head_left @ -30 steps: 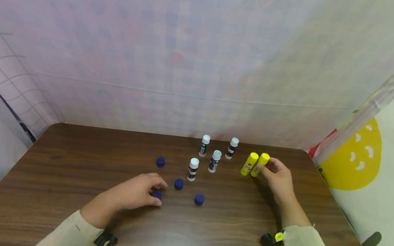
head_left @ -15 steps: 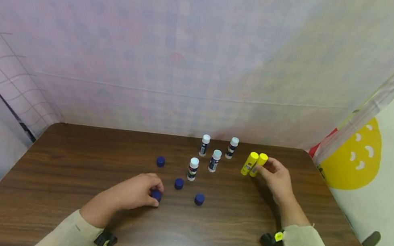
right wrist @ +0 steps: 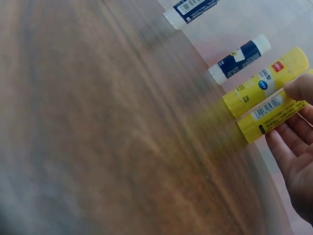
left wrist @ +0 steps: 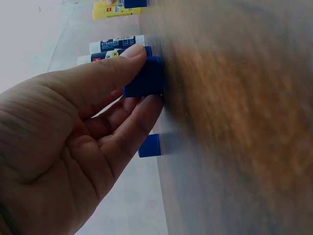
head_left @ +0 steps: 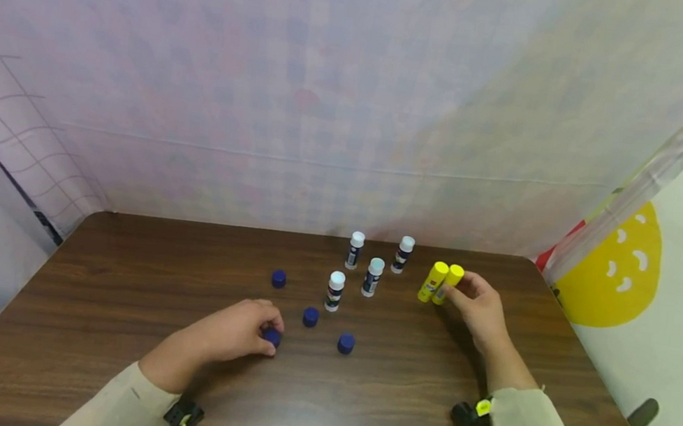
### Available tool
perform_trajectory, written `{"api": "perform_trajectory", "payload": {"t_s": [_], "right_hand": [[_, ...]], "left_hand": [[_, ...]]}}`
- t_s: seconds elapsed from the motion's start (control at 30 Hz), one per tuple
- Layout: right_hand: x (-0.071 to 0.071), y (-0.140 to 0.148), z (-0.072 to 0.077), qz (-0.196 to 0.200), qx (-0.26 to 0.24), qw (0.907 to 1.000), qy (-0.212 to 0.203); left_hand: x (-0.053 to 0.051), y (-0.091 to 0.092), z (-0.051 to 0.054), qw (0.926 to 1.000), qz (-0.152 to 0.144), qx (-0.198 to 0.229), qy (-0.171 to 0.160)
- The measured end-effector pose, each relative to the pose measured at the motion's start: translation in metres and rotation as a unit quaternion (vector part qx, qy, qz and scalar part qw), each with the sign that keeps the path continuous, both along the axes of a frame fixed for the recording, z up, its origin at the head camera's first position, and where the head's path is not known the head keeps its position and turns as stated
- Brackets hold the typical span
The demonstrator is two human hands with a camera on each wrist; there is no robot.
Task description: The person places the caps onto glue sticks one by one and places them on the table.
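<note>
Behind the brown wood-grain table (head_left: 357, 411), pale checked curtain (head_left: 304, 96). With the left hand (head_left: 236, 331), pinches a blue cap (left wrist: 146, 78) between thumb and fingers, low at table level, near three loose blue caps (head_left: 310, 318). With the right hand (head_left: 482, 312), grips a yellow tube (right wrist: 266, 115), upright, close beside a second yellow tube (right wrist: 269, 81); cannot tell whether touching. Between both hands, toward the back, four white-and-navy tubes (head_left: 373, 278), upright and apart.

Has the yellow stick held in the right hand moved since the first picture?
Yes, slightly left: against the table, the held yellow stick is now closer to the other yellow stick, which hasn't visibly shifted.
</note>
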State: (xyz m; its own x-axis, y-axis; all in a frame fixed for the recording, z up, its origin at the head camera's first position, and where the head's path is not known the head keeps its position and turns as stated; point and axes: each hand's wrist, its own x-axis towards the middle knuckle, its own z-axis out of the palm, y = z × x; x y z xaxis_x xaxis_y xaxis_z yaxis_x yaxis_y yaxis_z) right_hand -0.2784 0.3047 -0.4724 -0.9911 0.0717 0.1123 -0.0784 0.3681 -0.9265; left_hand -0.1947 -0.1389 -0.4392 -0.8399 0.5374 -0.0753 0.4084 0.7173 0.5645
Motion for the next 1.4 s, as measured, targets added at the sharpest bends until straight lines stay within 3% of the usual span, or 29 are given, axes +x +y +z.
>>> {"api": "perform_trajectory", "payload": {"t_s": [0.9,1.03,1.2,1.4], "right_hand": [[0.002,-0.002,0.004,-0.001,-0.016,0.9997,0.016],[0.003,-0.001,0.006,-0.001,-0.062,0.9974,0.039],[0.004,0.0,0.01,-0.001,-0.14,0.9869,0.079],[0.006,-0.001,0.019,-0.008,-0.189,0.974,0.125]], "left_hand": [[0.0,0.001,0.004,0.9999,0.01,-0.011,0.001],[0.0,0.001,0.004,0.9999,0.01,-0.009,0.004],[0.001,0.002,0.005,1.0,0.006,-0.001,0.006],[0.0,0.003,0.006,0.9997,-0.002,0.008,0.022]]}}
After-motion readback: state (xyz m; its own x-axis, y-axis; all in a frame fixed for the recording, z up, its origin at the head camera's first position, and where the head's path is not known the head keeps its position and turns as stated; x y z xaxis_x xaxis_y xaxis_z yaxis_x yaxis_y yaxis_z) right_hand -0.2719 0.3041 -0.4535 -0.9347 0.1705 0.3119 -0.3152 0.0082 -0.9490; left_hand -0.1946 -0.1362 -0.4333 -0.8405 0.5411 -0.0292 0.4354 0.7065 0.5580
